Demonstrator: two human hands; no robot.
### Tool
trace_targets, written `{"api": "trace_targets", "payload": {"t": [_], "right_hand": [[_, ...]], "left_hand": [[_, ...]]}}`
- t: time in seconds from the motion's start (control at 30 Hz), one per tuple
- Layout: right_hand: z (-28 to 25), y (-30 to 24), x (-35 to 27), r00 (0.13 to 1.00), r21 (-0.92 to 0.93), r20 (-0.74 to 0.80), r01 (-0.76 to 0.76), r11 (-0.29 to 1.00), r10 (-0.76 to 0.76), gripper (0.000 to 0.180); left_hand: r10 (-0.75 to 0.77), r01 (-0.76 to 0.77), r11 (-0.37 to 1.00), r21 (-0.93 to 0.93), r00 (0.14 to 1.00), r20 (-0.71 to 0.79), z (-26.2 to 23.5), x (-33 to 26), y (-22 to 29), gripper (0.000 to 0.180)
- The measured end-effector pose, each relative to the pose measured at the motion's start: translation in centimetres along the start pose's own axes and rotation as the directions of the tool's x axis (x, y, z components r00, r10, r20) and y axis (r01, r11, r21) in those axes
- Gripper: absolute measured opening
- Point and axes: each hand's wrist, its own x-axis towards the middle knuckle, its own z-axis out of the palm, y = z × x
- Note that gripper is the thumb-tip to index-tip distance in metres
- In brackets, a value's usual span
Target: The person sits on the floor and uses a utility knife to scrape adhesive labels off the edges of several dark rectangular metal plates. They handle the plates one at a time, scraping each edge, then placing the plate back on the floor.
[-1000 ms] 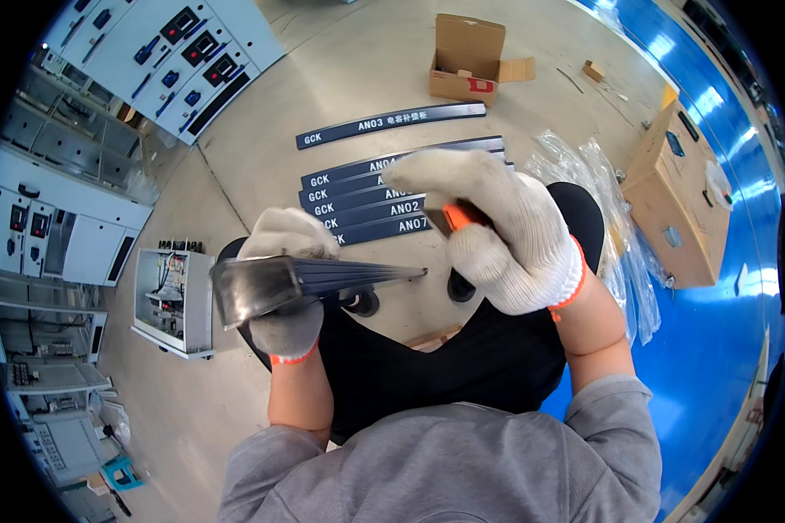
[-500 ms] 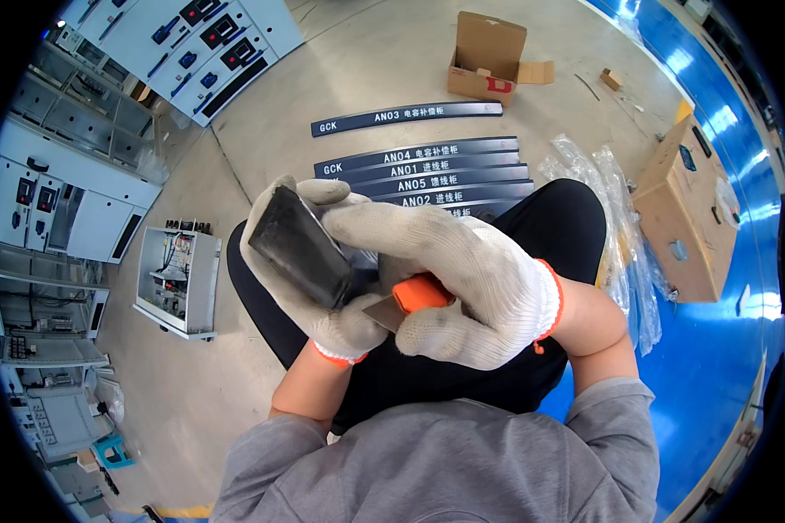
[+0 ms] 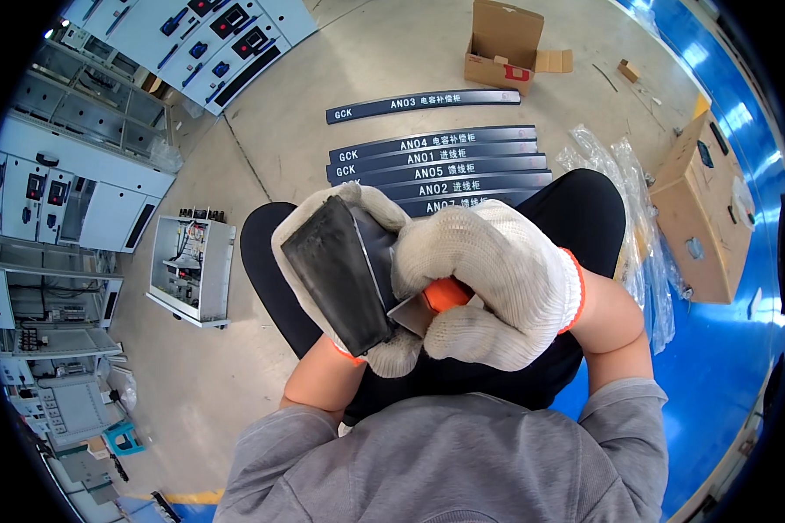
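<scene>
Clasping dark strip (image 3: 340, 275), left grip (image 3: 302, 213) meets right grip (image 3: 501, 279) — clasping orange tool (image 3: 447, 295) — earlier apart.

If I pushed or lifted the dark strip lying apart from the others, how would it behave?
The dark strip is probably fairly stiff, as it shows no creases. Its flat shape suggests sliding rather than rolling. Its shiny surface might feel slippery.

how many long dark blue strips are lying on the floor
6 visible: one long dark-blue strip with white lettering lies farthest off, apart; five similar strips sit packed together nearer. The nearest is partly covered; others may be hidden.
</scene>
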Motion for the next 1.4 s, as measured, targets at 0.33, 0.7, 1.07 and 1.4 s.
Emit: {"api": "trace_targets", "payload": {"t": [0.33,0.7,1.07,1.4], "right_hand": [[0.4,0.4,-0.2,0.999,0.060,0.000,0.038,0.997,-0.038,0.030],[-0.5,-1.6,0.3,0.981,-0.077,0.140,-0.126,0.989,0.135,0.036],[0.3,-4.2,0.3,0.959,-0.232,0.099,-0.239,0.943,0.267,0.038],[0.7,-3.1,0.1,0.981,-0.012,-0.069,-0.185,0.983,0.184,0.025]], "left_hand": [[-0.212,0.163,0.955,-0.247,0.959,-0.188,2.1,-0.7,2.9,0.059],[-0.007,0.033,0.941,0.337,0.997,-0.076,0.3,-1.2,1.9,0.058],[-0.047,0.049,0.999,0.008,0.985,-0.168,3.2,0.2,4.5,0.048],[-0.099,0.079,0.987,-0.143,0.986,-0.137,3.4,0.8,4.0,0.054]]}}
